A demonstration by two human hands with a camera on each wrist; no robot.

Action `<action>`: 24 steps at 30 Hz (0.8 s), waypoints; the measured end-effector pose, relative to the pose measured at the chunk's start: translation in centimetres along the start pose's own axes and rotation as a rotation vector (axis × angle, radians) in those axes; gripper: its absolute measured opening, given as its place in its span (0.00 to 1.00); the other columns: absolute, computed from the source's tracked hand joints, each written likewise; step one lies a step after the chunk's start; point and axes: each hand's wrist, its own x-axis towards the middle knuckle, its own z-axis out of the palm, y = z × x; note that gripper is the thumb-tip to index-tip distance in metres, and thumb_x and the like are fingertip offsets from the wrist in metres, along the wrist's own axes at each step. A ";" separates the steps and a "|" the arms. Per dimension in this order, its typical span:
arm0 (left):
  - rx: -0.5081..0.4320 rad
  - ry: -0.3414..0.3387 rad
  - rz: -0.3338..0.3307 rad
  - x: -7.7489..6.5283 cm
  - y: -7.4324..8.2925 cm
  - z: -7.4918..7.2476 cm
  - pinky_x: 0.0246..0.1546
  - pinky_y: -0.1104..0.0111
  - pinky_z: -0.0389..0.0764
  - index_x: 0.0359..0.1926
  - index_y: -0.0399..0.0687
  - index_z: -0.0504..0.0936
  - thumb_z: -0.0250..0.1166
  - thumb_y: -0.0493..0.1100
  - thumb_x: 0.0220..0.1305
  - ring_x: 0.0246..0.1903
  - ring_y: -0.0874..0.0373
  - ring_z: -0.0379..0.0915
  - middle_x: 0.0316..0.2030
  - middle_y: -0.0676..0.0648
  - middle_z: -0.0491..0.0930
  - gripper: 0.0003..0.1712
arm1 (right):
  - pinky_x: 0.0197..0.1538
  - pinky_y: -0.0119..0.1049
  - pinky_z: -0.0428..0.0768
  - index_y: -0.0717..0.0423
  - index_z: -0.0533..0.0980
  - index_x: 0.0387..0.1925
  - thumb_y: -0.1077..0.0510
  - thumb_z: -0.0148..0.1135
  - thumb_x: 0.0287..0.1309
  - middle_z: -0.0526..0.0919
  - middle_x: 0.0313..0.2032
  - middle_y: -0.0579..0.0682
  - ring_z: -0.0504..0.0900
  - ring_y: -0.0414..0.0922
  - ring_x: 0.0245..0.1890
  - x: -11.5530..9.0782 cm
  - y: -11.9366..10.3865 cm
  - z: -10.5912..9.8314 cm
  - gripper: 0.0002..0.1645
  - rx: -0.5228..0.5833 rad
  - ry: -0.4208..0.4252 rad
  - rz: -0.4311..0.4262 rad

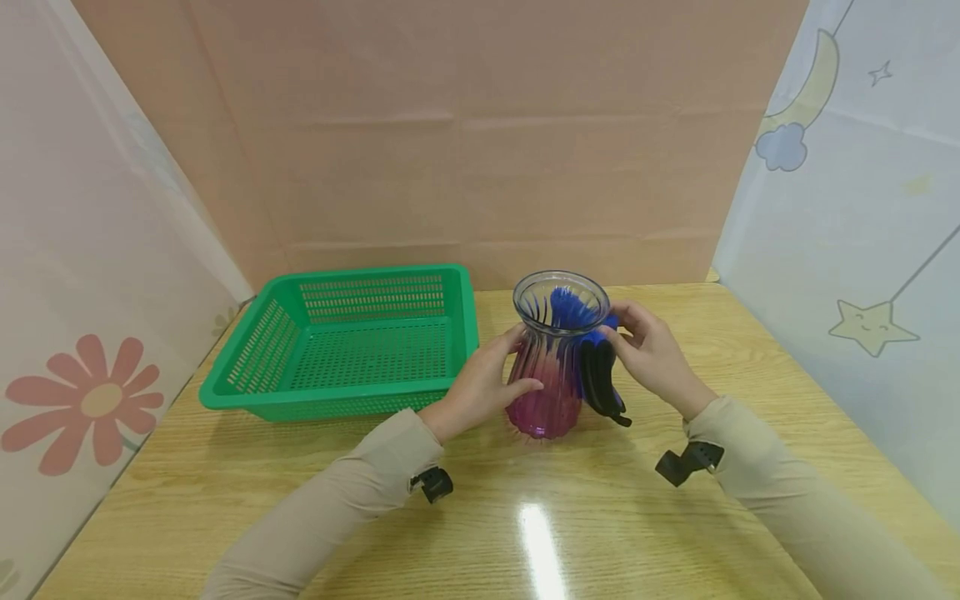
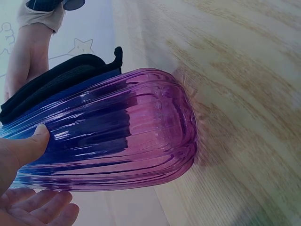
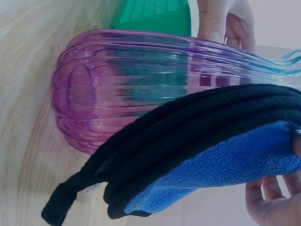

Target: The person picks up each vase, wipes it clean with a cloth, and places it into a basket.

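A: Grips, quick?
B: Left hand (image 1: 483,383) clamped on the vase (image 1: 546,404), thumb in front. Right hand (image 1: 654,354) pinches the blue-and-black cloth (image 1: 597,375), just beside the vase.
A: View differences?
B: Head has the whole vase, upright on the table (image 1: 600,525); wrists crop its top. Right wrist shows cloth's fuzzy blue pile.
A: Pose?
B: Forearms (image 1: 330,508) angle inward.
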 end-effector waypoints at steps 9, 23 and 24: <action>-0.007 0.002 0.000 0.0 0.0 0.0 0.60 0.59 0.73 0.70 0.45 0.56 0.68 0.43 0.55 0.59 0.50 0.71 0.60 0.42 0.72 0.44 | 0.41 0.14 0.76 0.72 0.69 0.48 0.63 0.52 0.64 0.75 0.38 0.24 0.76 0.27 0.38 0.3 -0.6 -0.4 0.16 0.034 0.023 0.003; -0.017 0.002 -0.001 0.0 0.0 0.1 0.60 0.60 0.73 0.69 0.44 0.57 0.68 0.43 0.55 0.59 0.50 0.71 0.61 0.43 0.71 0.44 | 0.37 0.16 0.74 0.65 0.71 0.49 0.63 0.53 0.63 0.77 0.43 0.28 0.74 0.29 0.38 0.7 -0.5 -1.0 0.14 0.098 0.044 -0.051; -0.016 0.002 0.002 0.0 0.0 0.1 0.60 0.60 0.73 0.69 0.45 0.57 0.68 0.43 0.55 0.59 0.50 0.71 0.61 0.43 0.72 0.44 | 0.37 0.16 0.73 0.63 0.72 0.49 0.63 0.53 0.63 0.77 0.43 0.29 0.74 0.29 0.38 0.7 -0.4 -1.0 0.13 0.101 0.044 -0.053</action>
